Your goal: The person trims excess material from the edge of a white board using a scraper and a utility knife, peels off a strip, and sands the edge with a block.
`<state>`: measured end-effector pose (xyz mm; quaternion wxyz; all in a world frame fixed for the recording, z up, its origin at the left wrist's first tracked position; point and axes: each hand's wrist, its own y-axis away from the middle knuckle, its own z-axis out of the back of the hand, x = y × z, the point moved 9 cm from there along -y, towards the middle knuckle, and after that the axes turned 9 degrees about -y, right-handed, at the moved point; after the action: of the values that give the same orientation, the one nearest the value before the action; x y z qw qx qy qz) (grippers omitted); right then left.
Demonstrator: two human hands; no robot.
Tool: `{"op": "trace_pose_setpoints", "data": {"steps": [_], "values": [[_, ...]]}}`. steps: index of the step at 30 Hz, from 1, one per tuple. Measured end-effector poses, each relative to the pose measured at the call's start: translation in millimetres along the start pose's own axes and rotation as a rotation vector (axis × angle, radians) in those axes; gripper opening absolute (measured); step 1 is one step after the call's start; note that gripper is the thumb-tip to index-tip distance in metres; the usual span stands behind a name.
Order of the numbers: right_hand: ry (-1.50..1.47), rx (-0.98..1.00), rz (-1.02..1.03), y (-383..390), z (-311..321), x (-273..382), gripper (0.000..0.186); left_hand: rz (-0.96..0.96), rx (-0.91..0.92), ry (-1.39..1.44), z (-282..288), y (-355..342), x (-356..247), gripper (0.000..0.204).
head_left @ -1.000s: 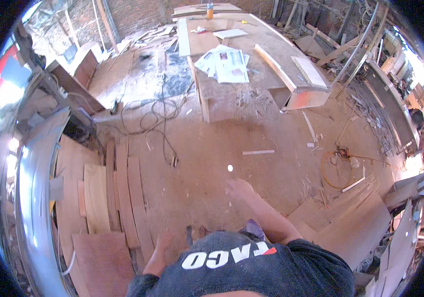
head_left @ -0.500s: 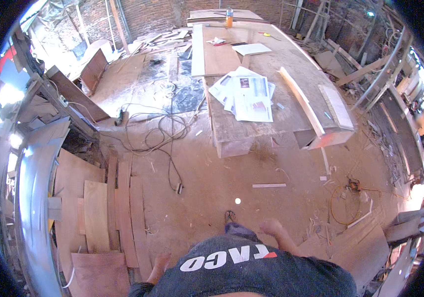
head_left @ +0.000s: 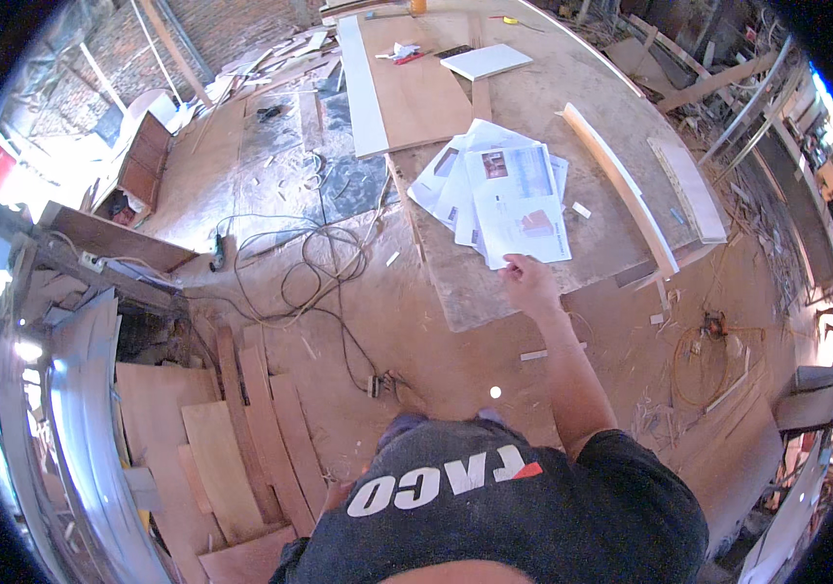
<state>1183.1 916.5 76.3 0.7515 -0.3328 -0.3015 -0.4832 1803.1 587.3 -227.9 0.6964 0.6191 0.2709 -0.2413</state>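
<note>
My right hand (head_left: 530, 282) reaches forward to the near edge of a wooden worktable (head_left: 465, 302). Its fingers are bent and slightly apart at the lower edge of the top printed sheet (head_left: 519, 209); I cannot tell whether they touch it. That sheet lies on a fanned stack of several papers (head_left: 443, 187). My left hand (head_left: 337, 496) hangs low at my left side, mostly hidden by my dark shirt, its fingers not visible. Right of the papers a long narrow wooden strip (head_left: 621, 190) lies on the table.
A white panel (head_left: 487, 61) and a brown board (head_left: 412, 92) lie farther back on the table. Tangled cables (head_left: 314, 273) spread over the floor at left. Stacked planks (head_left: 227, 467) lie at lower left. An orange cord (head_left: 699, 365) coils on the floor at right.
I have come closer to the table, and it now appears larger. My right hand has risen from beside my body to the papers' near edge. My left hand stays low.
</note>
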Motion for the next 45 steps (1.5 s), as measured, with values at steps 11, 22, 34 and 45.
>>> {"op": "trace_pose_setpoints", "data": {"steps": [11, 22, 34, 45], "values": [[0.14, -0.371, -0.295, -41, 26, -60, 0.056, -0.032, -0.388, -0.752, 298, -180, -163, 0.045], [0.757, 0.258, -0.4, -340, 16, -29, 0.145, -0.012, -0.27, -0.69, 330, -320, -332, 0.055], [0.548, 0.559, -0.91, -334, 71, -113, 0.107, 0.053, -0.159, -0.899, 412, -366, -371, 0.039], [-0.778, -0.685, -0.381, -342, 253, -59, 0.056, -0.026, -0.136, -0.894, 459, -534, -493, 0.05]]}}
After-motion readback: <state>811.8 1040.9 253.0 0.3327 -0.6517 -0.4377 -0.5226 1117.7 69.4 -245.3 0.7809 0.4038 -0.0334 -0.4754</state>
